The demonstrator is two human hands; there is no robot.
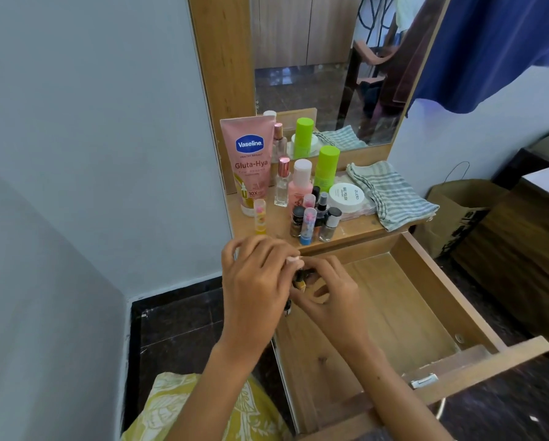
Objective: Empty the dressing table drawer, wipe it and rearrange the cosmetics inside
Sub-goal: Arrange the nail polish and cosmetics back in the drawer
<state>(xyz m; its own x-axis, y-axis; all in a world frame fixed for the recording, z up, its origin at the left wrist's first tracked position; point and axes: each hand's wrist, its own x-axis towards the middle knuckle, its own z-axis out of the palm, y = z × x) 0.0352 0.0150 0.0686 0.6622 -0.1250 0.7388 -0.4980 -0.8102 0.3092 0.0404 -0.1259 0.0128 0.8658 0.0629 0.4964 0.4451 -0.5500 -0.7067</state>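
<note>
The left hand (255, 281) curls its fingers round a few small bottles, its grip closed on them at the drawer's back left corner; the right hand (327, 291), touching it from the right, pinches the same small dark bottles with a yellow one among them (299, 281), mostly hidden between the fingers. Beyond the grip, on the wooden dressing-table surface (356, 229), stand from left to right an upright pink Vaseline tube (251, 160), a short yellow lip-balm stick (260, 218), a clear glass perfume bottle with a rose-gold cap (282, 183), a pink bottle with a white cap (300, 186), a cluster of small nail-polish bottles (314, 218), a lime-green capped bottle (326, 168), a round white jar (346, 195) and a folded grey-striped cloth (391, 195). To the right of and below the grip, the pale wooden drawer (394, 307) is pulled out, its bare plywood floor showing.
</note>
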